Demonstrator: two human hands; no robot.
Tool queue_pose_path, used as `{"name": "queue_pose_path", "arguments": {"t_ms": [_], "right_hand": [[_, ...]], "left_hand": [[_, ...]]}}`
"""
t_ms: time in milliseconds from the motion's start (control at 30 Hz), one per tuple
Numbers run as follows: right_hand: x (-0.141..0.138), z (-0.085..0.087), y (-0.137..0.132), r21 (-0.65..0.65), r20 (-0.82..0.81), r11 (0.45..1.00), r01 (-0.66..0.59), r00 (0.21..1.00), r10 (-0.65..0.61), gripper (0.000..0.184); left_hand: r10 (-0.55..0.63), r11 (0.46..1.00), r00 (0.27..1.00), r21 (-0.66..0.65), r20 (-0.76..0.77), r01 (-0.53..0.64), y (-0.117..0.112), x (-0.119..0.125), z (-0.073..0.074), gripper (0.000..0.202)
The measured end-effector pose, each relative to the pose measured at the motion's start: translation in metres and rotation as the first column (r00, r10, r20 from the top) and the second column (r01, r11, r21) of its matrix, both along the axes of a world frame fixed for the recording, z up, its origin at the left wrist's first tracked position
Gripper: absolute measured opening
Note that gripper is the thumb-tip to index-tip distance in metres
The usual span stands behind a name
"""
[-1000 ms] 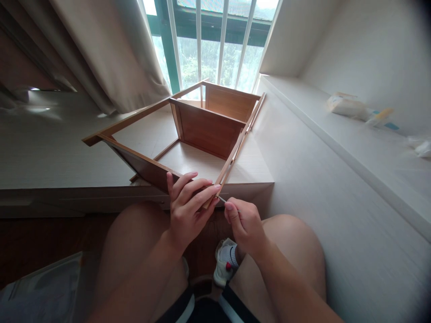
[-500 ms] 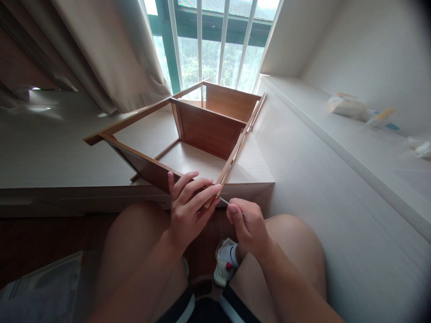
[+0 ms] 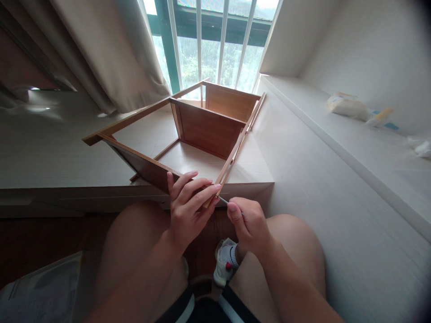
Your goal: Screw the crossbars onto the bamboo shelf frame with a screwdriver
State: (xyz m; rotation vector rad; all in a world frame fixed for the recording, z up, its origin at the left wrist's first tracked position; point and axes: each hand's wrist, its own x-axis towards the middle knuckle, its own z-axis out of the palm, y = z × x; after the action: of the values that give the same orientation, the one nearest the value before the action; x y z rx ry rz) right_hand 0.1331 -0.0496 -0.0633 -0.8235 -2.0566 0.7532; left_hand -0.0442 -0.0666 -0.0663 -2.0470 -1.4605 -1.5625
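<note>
A brown wooden shelf unit (image 3: pixel 208 128) lies on its side on the pale ledge, its near corner jutting past the front edge. My left hand (image 3: pixel 188 206) holds that corner, with fingers laid over the end panel and fingertips around the end of the leg. In the closed fist of my right hand (image 3: pixel 249 222) is a thin metal hex key (image 3: pixel 223 200). Its tip meets the leg near my left fingertips; the fist hides most of the tool, and the fastener is too small to make out.
The pale ledge (image 3: pixel 50 157) runs along the barred window (image 3: pixel 215 49), with a curtain (image 3: pixel 111 58) at left. A raised white counter (image 3: pixel 336 148) at right carries a wrapped packet (image 3: pixel 346 106) and small plastic bags. My knees are below the ledge; a clear-lidded box (image 3: pixel 43 287) is at lower left.
Both hands and the shelf unit stay almost where they were. My right fist and the hex key show only a very slight shift.
</note>
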Motion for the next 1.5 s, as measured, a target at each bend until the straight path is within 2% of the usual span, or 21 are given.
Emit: {"name": "queue_pose_path", "arguments": {"t_ms": [133, 233, 333, 433, 500, 567, 600, 633, 667, 767, 800, 867, 1033, 1233, 1300, 1400, 1500], "right_hand": [[-0.006, -0.009, -0.004, -0.211, -0.154, 0.976, -0.047, 0.988, 0.014, 0.043], [-0.017, -0.017, -0.013, -0.414, -0.359, 0.901, -0.129, 0.933, -0.032, 0.049], [-0.026, -0.017, -0.019, -0.550, -0.524, 0.803, -0.229, 0.843, -0.118, 0.050], [-0.030, -0.008, -0.020, -0.623, -0.663, 0.661, -0.418, 0.730, -0.164, 0.051], [-0.030, -0.002, -0.019, -0.634, -0.742, 0.523, -0.570, 0.640, -0.202, 0.051], [-0.029, 0.003, -0.019, -0.624, -0.779, 0.382, -0.681, 0.582, -0.233, 0.050], [-0.029, 0.004, -0.019, -0.622, -0.783, 0.345, -0.703, 0.574, -0.240, 0.050], [-0.029, 0.003, -0.019, -0.627, -0.778, 0.351, -0.695, 0.584, -0.233, 0.050], [-0.028, 0.002, -0.020, -0.641, -0.761, 0.400, -0.655, 0.611, -0.219, 0.050], [-0.027, -0.006, -0.021, -0.649, -0.646, 0.640, -0.412, 0.742, -0.177, 0.051], [-0.026, -0.008, -0.021, -0.638, -0.605, 0.688, -0.347, 0.778, -0.169, 0.050], [-0.024, -0.012, -0.021, -0.629, -0.557, 0.722, -0.287, 0.815, -0.161, 0.050], [-0.020, -0.013, -0.019, -0.593, -0.531, 0.772, -0.227, 0.831, -0.164, 0.049], [-0.016, -0.012, -0.015, -0.467, -0.366, 0.877, -0.108, 0.927, -0.081, 0.050], [-0.013, -0.011, -0.013, -0.390, -0.282, 0.918, -0.065, 0.958, -0.052, 0.049], [-0.007, -0.008, -0.008, -0.208, -0.118, 0.978, -0.004, 0.993, -0.021, 0.042], [-0.002, -0.003, -0.004, -0.061, 0.014, 0.998, 0.032, 0.999, -0.031, 0.035]], "left_hand": [[0.007, 1.000, 1.000, 0.015, 0.002, -0.007, 0.001, 0.001, -0.001, 0.027], [0.009, 1.000, 1.000, 0.024, 0.005, -0.009, 0.002, 0.001, -0.002, 0.027], [0.009, 1.000, 1.000, 0.019, 0.002, -0.009, 0.002, 0.001, -0.002, 0.029], [0.012, 1.000, 1.000, 0.025, -0.003, -0.012, 0.002, 0.001, -0.003, 0.030], [0.015, 0.999, 1.000, 0.031, 0.000, -0.015, 0.002, 0.000, -0.003, 0.030], [0.015, 0.999, 1.000, 0.038, 0.002, -0.015, 0.002, 0.000, -0.004, 0.029], [0.014, 0.999, 1.000, 0.039, 0.001, -0.014, 0.002, 0.000, -0.004, 0.029], [0.012, 0.999, 1.000, 0.042, -0.001, -0.012, 0.003, 0.000, -0.004, 0.030], [0.012, 0.999, 1.000, 0.043, -0.003, -0.012, 0.003, 0.000, -0.005, 0.030], [0.010, 0.999, 1.000, 0.042, -0.013, -0.009, 0.003, 0.000, -0.004, 0.031], [0.009, 0.999, 1.000, 0.042, -0.017, -0.008, 0.003, 0.000, -0.004, 0.031], [0.007, 0.999, 1.000, 0.040, -0.021, -0.006, 0.003, -0.001, -0.004, 0.031], [0.008, 0.999, 1.000, 0.032, -0.024, -0.007, 0.003, -0.002, -0.004, 0.028], [0.005, 0.999, 1.000, 0.035, -0.013, -0.004, 0.003, -0.001, -0.005, 0.030], [0.003, 1.000, 1.000, 0.024, -0.011, -0.003, 0.003, -0.001, -0.004, 0.031], [0.004, 1.000, 1.000, 0.021, -0.010, -0.004, 0.002, -0.001, -0.003, 0.030], [0.009, 1.000, 1.000, 0.023, -0.011, -0.009, 0.002, -0.001, -0.003, 0.028]]}}
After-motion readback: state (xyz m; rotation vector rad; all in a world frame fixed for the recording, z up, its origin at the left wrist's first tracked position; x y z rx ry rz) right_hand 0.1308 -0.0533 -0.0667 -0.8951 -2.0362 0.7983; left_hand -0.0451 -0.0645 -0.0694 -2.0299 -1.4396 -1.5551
